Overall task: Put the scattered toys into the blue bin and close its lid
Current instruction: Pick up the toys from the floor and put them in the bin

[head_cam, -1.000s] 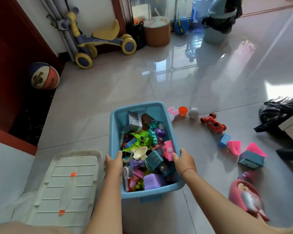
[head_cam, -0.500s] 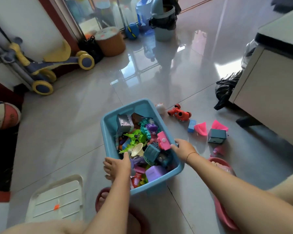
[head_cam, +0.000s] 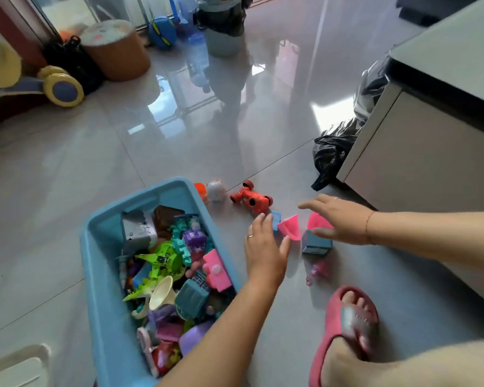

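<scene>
The blue bin point(head_cam: 97, 263) stands open on the floor at lower left, heaped with several colourful toys. Right of it, loose toys lie on the tiles: a red car point(head_cam: 250, 200), a white round toy point(head_cam: 216, 190), an orange piece point(head_cam: 199, 188), a small blue block point(head_cam: 276, 217), a pink cone point(head_cam: 290, 227), another pink piece point(head_cam: 318, 220), a teal box point(head_cam: 316, 243) and a small pink figure point(head_cam: 317, 270). My left hand point(head_cam: 264, 247) is open beside the pink cone. My right hand point(head_cam: 340, 219) is spread open over the second pink piece and teal box. The white lid point(head_cam: 14, 367) lies at bottom left.
A white cabinet point(head_cam: 419, 152) stands at right with a black plastic bag point(head_cam: 334, 150) against it. My foot in a pink slipper point(head_cam: 347, 325) is at lower right. A ride-on toy point(head_cam: 34, 82), a brown stool point(head_cam: 115, 48) and a bucket point(head_cam: 221, 23) line the far wall.
Both hands have left the bin's rim and moved right, out over the loose toys on the floor. The view has swung right and closer.
</scene>
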Demonstrator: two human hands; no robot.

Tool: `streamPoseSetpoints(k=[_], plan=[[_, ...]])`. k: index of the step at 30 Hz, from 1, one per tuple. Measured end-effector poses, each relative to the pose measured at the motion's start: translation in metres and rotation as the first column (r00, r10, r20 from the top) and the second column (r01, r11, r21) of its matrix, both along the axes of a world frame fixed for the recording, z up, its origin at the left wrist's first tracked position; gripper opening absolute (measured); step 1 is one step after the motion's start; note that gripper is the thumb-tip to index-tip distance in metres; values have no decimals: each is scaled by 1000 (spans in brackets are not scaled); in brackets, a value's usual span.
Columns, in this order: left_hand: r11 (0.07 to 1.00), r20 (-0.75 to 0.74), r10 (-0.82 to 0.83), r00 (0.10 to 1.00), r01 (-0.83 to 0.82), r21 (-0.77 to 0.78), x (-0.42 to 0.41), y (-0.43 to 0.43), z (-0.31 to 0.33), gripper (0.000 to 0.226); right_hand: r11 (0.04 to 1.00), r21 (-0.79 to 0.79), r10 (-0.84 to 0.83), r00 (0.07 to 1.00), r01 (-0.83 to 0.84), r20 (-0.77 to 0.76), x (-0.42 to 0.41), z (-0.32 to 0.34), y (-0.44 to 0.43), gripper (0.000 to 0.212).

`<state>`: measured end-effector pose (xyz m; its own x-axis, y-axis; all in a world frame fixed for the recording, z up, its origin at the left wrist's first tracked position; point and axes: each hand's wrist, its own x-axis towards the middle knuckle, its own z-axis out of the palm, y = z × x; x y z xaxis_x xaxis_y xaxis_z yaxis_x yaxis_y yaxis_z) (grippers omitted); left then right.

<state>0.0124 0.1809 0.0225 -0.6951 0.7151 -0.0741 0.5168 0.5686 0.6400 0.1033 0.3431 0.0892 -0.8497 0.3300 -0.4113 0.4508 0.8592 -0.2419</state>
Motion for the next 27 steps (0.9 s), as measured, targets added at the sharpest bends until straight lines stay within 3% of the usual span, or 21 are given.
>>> streamPoseSetpoints(k=[4, 8, 11, 14, 16, 19, 21, 25, 27], plan=[[978, 49, -157, 986, 163, -133, 13, 33, -45, 68, 936, -175, -312, 950, 307, -3, 30, -70, 27, 59], [900, 30, -345, 938, 340, -273, 11, 70, -82, 77, 756, -178, -630, 774, 630, 64, 55, -141, 16, 62], [817, -21, -499, 867, 461, -347, 11, 95, -101, 84, 643, -212, -721, 675, 736, 159, 60, -184, -5, 71], [750, 22, -567, 824, 526, -400, 15, 107, -113, 82, 508, -259, -808, 558, 822, 188, 58, -210, -24, 64], [745, 25, -549, 835, 503, -439, 19, 108, -117, 71, 448, -265, -845, 501, 854, 186, 53, -218, -29, 58], [780, 22, -481, 877, 439, -447, 22, 104, -112, 46, 445, -282, -852, 499, 850, 159, 47, -221, -28, 50], [833, 70, -391, 918, 385, -398, 20, 96, -101, 43, 429, -339, -865, 489, 837, 112, 43, -219, -27, 40], [974, 154, -178, 972, 197, -114, 6, 58, -54, 47, 299, -537, -919, 389, 789, 59, 32, -187, -34, 37], [996, 155, -72, 985, 64, 59, -7, 32, -20, 49, 239, -684, -940, 340, 689, 14, 17, -152, -43, 41]])
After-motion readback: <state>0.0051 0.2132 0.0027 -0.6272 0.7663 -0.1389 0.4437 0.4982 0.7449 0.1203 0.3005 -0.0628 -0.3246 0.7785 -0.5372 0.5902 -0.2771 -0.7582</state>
